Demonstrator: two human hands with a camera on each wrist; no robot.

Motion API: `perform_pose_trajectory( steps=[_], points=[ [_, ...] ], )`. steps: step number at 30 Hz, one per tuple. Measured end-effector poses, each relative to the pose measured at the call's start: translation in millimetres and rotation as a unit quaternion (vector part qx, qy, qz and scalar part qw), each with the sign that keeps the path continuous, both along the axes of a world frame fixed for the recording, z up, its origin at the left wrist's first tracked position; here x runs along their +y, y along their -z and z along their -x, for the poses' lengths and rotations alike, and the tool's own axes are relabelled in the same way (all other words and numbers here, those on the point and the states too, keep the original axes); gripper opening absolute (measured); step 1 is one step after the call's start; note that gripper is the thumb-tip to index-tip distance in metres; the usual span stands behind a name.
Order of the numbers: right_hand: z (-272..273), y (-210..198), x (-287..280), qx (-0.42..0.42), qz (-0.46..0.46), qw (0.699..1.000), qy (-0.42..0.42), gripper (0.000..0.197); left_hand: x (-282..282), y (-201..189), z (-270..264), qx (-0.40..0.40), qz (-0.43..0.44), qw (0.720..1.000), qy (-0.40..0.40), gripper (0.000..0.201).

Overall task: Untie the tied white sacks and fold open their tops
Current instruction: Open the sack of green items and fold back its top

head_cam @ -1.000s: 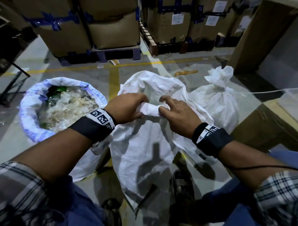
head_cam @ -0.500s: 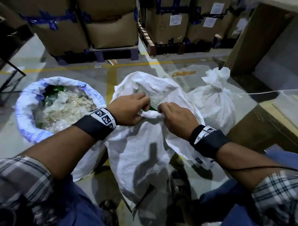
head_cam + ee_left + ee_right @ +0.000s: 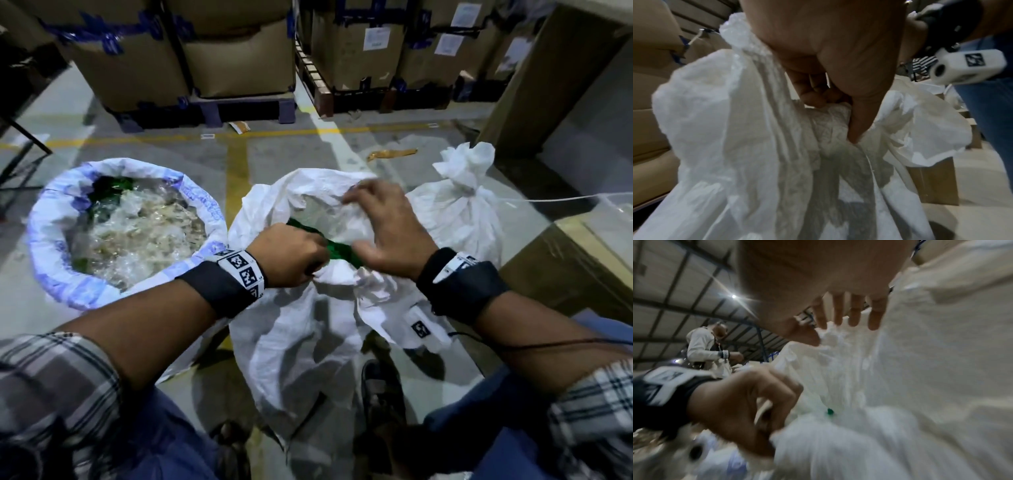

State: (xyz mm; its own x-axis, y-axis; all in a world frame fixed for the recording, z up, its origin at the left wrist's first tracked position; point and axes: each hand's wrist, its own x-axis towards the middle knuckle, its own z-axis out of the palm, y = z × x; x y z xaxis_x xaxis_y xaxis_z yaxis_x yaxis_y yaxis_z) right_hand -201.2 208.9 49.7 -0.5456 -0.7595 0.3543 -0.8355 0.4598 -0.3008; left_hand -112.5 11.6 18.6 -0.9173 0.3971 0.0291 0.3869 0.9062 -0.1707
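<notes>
The middle white sack (image 3: 308, 342) stands between my knees with its mouth partly spread, and something green (image 3: 339, 250) shows inside. My left hand (image 3: 294, 255) grips the bunched near rim, fingers curled round the fabric (image 3: 828, 113). My right hand (image 3: 383, 233) reaches over the opening with spread, fairly straight fingers (image 3: 838, 313) touching the far rim. A second white sack (image 3: 459, 212) stands tied at its neck to the right. A third sack (image 3: 51, 260) on the left has its blue-printed top folded open, showing clear plastic scraps.
Cardboard boxes on pallets (image 3: 239, 61) line the back. A low cardboard box (image 3: 582, 267) sits at the right, a tall board (image 3: 548, 68) behind it. My shoe (image 3: 380, 387) is under the sack. Another person (image 3: 702, 345) stands to the left.
The twisted neck of the middle sack has come apart and its mouth has opened, showing green contents. My right hand let go of the neck and moved to the far rim.
</notes>
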Motion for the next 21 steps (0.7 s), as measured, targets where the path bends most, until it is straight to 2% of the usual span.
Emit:
perform_pose_trajectory(
  steps=[2,4,7,9,11,12,13,15,16,17,18,19,21],
  points=[
    [8,-6,-5,-0.029,0.079,0.993,0.077,0.062,6,4,-3,-0.017,0.007,1.0,0.023,0.015],
    [16,-7,-12,-0.035,0.066,0.99,0.122,0.06,12,10,-9,-0.033,0.009,0.998,0.058,0.016],
    [25,1,-21,-0.052,0.009,0.99,0.13,0.022,18,21,-18,-0.037,0.011,0.993,0.11,0.019],
    [27,2,-24,-0.079,0.023,0.986,0.147,0.019,19,25,-23,-0.043,0.017,0.99,0.133,0.018],
    [29,-6,-27,-0.167,0.1,0.964,0.181,0.018,17,29,-28,-0.048,0.031,0.988,0.144,0.015],
    [31,-14,-27,-0.262,0.165,0.931,0.191,0.016,16,32,-32,-0.052,0.045,0.987,0.144,0.017],
    [35,-21,-26,-0.381,0.232,0.874,0.193,0.016,15,36,-36,-0.059,0.065,0.986,0.143,0.02],
    [41,-37,-19,-0.63,0.301,0.698,0.16,0.017,15,45,-43,-0.097,0.097,0.983,0.124,0.029],
    [43,-43,-14,-0.701,0.3,0.631,0.144,0.02,16,49,-46,-0.127,0.105,0.98,0.11,0.032],
    [44,-45,-11,-0.729,0.285,0.608,0.138,0.022,18,51,-49,-0.159,0.112,0.976,0.099,0.032],
    [45,-44,-11,-0.717,0.264,0.628,0.148,0.021,22,50,-50,-0.192,0.121,0.97,0.091,0.029],
    [45,-41,-12,-0.667,0.242,0.683,0.174,0.017,26,46,-50,-0.222,0.128,0.963,0.081,0.024],
    [47,-35,-13,-0.472,0.18,0.83,0.234,0.019,34,32,-47,-0.238,0.104,0.965,0.044,0.024]
  ],
)
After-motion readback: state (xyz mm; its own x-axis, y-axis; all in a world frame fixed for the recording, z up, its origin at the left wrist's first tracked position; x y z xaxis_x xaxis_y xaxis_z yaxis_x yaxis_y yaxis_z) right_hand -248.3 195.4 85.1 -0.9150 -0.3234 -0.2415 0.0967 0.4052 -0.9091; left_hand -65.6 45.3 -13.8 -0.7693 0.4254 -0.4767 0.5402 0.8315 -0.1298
